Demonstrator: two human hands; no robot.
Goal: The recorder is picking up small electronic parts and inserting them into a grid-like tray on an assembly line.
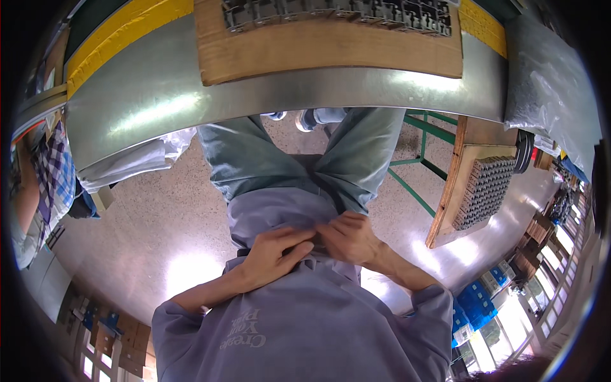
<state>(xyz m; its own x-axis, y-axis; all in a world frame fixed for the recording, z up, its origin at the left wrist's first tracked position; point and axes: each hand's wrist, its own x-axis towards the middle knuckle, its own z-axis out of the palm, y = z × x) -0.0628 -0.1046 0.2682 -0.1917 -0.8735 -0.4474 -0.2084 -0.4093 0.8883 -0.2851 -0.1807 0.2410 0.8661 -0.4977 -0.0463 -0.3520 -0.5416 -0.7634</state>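
My left hand [277, 256] and my right hand [352, 238] meet at my waist, over the front of my grey-purple shirt [280, 328]. The left fingers point inward, with the thumb bent toward them as in a pinch. Curled and slightly blurred, the right fingers press in beside the left fingertips. Whatever lies between the fingertips is hidden. A dark strap [328, 191] runs from near the right hand over my lap. Ahead, several grey metal parts [337, 14] stand in rows on a cardboard sheet [331, 51], away from both hands.
The steel table [153, 108] has a yellow strip [127, 41] along it. At right, a wooden board [455, 184] bears a block of small metal parts [487, 191] near a green frame [423, 140]. A clear plastic bag [547, 95] lies far right. Another person's arm [27, 184] shows at left.
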